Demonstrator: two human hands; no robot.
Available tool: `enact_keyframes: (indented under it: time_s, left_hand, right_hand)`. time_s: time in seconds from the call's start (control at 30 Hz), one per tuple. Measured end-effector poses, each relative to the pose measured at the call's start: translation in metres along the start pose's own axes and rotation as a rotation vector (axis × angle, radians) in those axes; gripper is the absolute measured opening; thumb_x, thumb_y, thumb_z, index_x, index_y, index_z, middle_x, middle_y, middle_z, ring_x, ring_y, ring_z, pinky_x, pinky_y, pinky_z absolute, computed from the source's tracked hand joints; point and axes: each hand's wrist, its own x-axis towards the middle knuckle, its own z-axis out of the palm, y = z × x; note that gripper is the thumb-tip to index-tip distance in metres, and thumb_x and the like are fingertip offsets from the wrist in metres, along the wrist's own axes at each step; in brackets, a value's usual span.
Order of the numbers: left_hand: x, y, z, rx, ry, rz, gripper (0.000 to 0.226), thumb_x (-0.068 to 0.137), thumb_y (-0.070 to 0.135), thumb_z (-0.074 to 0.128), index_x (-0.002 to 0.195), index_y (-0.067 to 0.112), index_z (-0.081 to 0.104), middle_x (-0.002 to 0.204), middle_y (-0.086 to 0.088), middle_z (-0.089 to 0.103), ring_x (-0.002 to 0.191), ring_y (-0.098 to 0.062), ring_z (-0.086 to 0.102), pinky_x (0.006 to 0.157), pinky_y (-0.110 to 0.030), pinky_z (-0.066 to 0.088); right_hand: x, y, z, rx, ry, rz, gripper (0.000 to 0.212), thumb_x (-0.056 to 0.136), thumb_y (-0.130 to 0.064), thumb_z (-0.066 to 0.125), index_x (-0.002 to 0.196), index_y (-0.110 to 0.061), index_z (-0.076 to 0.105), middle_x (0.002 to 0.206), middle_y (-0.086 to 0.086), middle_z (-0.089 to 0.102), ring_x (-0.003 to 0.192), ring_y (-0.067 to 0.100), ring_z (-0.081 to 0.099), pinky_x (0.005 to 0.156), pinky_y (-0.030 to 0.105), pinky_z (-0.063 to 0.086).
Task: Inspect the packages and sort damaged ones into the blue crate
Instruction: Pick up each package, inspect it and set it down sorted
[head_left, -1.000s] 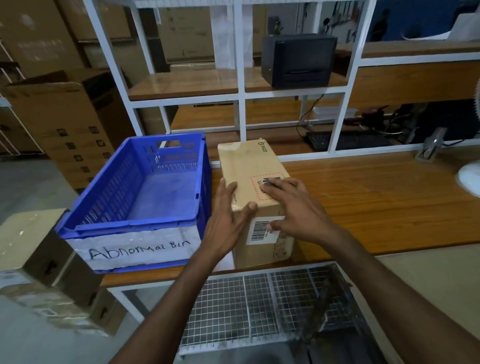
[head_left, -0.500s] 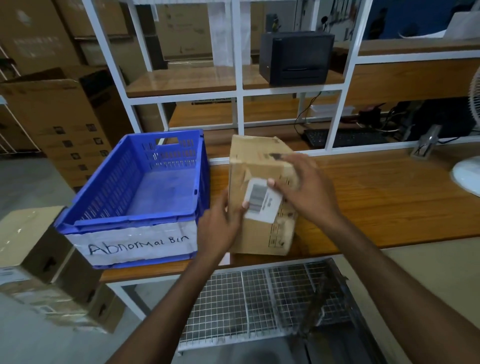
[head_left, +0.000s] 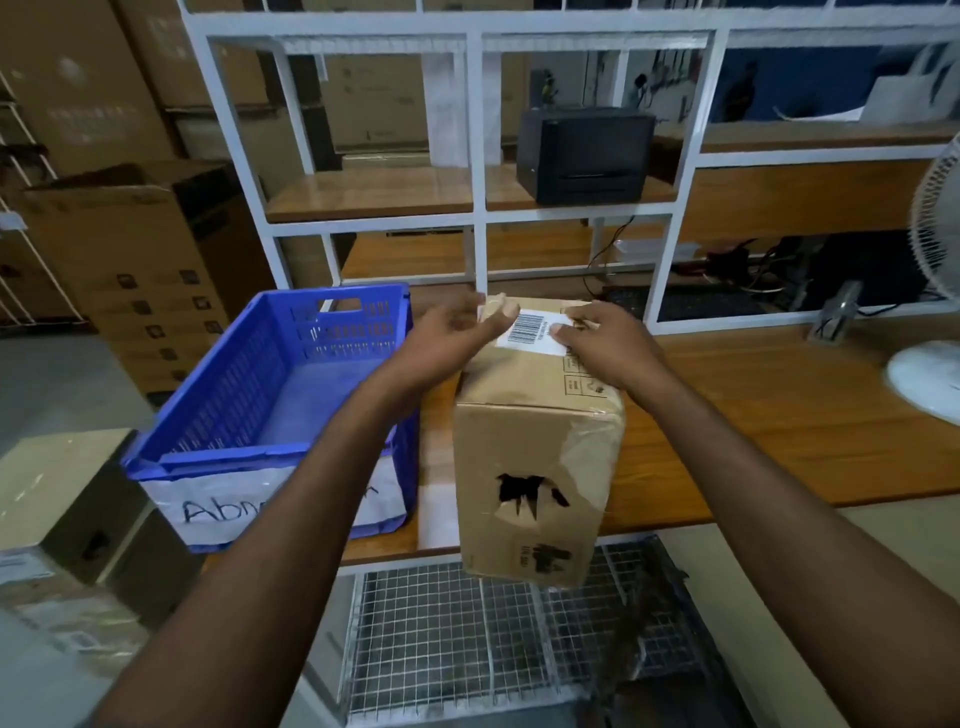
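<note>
One package (head_left: 535, 441), one blue crate (head_left: 291, 374), two hands. The package is a brown cardboard box with a ragged hole (head_left: 527, 493) torn in its 6 o'clock face, wrinkled tape beside the hole and a white barcode label (head_left: 535, 335) on top. It sits over the near edge of the wooden bench (head_left: 779, 415), with the crate at its 9 o'clock. The left hand (head_left: 447, 343) and right hand (head_left: 608, 348) both curl over its 12 o'clock end, gripping it.

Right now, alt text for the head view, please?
A cardboard box with a torn hole in its near face is gripped at the top by the left hand and right hand, beside the blue crate on the bench.
</note>
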Motion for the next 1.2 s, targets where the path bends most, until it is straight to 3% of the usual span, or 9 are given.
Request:
enact_keyframes:
  time_s: [0.17, 0.33, 0.43, 0.5, 0.63, 0.73, 0.87, 1.03, 1.2]
  left_hand:
    - [-0.032, -0.029, -0.007, -0.021, -0.321, 0.107, 0.070, 0.081, 0.049, 0.082, 0.143, 0.050, 0.051, 0.157, 0.017, 0.039, 0.135, -0.002, 0.047, 0.107, -0.028, 0.048]
    - [-0.026, -0.038, -0.004, 0.144, 0.052, 0.282, 0.043, 0.082, 0.041, 0.082, 0.122, 0.031, 0.070, 0.146, 0.011, 0.056, 0.129, 0.000, 0.051, 0.107, -0.029, 0.048]
    - [-0.021, -0.046, 0.006, 0.336, 0.298, 0.250, 0.036, 0.088, 0.043, 0.077, 0.120, 0.029, 0.068, 0.141, 0.005, 0.056, 0.123, -0.009, 0.050, 0.091, -0.033, 0.048]
    - [-0.025, -0.051, 0.021, 0.331, 0.459, 0.237, 0.040, 0.093, 0.044, 0.072, 0.127, 0.025, 0.064, 0.141, 0.004, 0.049, 0.118, -0.003, 0.043, 0.086, -0.030, 0.046]
    - [-0.046, -0.061, 0.060, 0.154, 0.691, 0.215, 0.073, 0.097, 0.051, 0.065, 0.154, 0.019, 0.033, 0.157, -0.003, 0.029, 0.128, 0.004, 0.033, 0.098, -0.028, 0.044]
    - [-0.068, -0.075, 0.108, 0.111, 0.539, 0.097, 0.119, 0.087, 0.071, 0.062, 0.163, 0.023, -0.016, 0.171, 0.011, -0.019, 0.153, 0.002, -0.007, 0.121, -0.034, 0.019]
    - [-0.074, -0.096, 0.155, 0.229, 0.428, 0.089, 0.129, 0.085, 0.075, 0.062, 0.158, 0.020, -0.030, 0.163, 0.006, -0.041, 0.154, -0.012, -0.029, 0.126, -0.042, 0.006]
    - [-0.069, -0.091, 0.176, 0.291, 0.467, 0.154, 0.109, 0.099, 0.053, 0.058, 0.160, 0.013, -0.023, 0.165, -0.006, -0.037, 0.156, -0.018, -0.018, 0.121, -0.050, 0.035]
    - [-0.065, -0.082, 0.176, 0.232, 0.464, 0.072, 0.109, 0.099, 0.046, 0.060, 0.159, 0.021, -0.027, 0.163, 0.000, -0.041, 0.151, -0.033, 0.032, 0.087, -0.041, 0.058]
  right_hand:
    - [0.003, 0.001, 0.012, 0.137, 0.070, 0.042, 0.048, 0.090, -0.049, 0.071, 0.133, -0.027, 0.069, 0.143, -0.007, 0.060, 0.118, 0.018, 0.062, 0.097, 0.040, 0.051]
    - [0.002, 0.000, 0.025, 0.350, 0.203, 0.128, 0.023, 0.082, -0.035, 0.074, 0.105, -0.031, 0.074, 0.126, -0.004, 0.066, 0.081, 0.012, 0.074, 0.072, 0.041, 0.064]
    - [-0.006, 0.003, 0.040, 0.350, 0.200, 0.089, 0.040, 0.077, -0.050, 0.068, 0.113, -0.033, 0.075, 0.143, -0.007, 0.054, 0.118, 0.017, 0.062, 0.094, 0.046, 0.058]
    - [-0.018, 0.002, 0.048, 0.299, 0.203, 0.022, 0.044, 0.092, -0.052, 0.061, 0.130, -0.032, 0.070, 0.158, -0.002, 0.041, 0.141, 0.023, 0.039, 0.109, 0.041, 0.043]
    - [-0.045, 0.007, 0.057, 0.232, 0.167, -0.130, 0.064, 0.104, -0.067, 0.023, 0.153, -0.035, 0.048, 0.171, -0.006, 0.018, 0.153, 0.023, 0.014, 0.114, 0.042, 0.025]
    - [-0.041, 0.027, 0.067, 0.403, 0.149, -0.148, 0.069, 0.100, -0.072, 0.014, 0.160, -0.044, 0.032, 0.172, -0.011, 0.014, 0.157, 0.017, 0.009, 0.126, 0.048, 0.010]
    - [-0.021, 0.056, 0.074, 0.538, 0.185, -0.058, 0.083, 0.091, -0.087, 0.018, 0.162, -0.045, 0.022, 0.170, -0.006, 0.024, 0.156, 0.019, 0.020, 0.125, 0.059, 0.021]
    - [0.009, 0.071, 0.061, 0.519, 0.054, 0.030, 0.105, 0.080, -0.090, 0.033, 0.166, -0.037, 0.004, 0.174, -0.003, 0.009, 0.159, 0.023, 0.008, 0.126, 0.059, 0.011]
    - [0.022, 0.079, 0.061, 0.654, -0.175, 0.047, 0.116, 0.075, -0.087, 0.052, 0.165, -0.039, -0.005, 0.173, -0.003, 0.013, 0.156, 0.024, 0.021, 0.121, 0.054, 0.022]
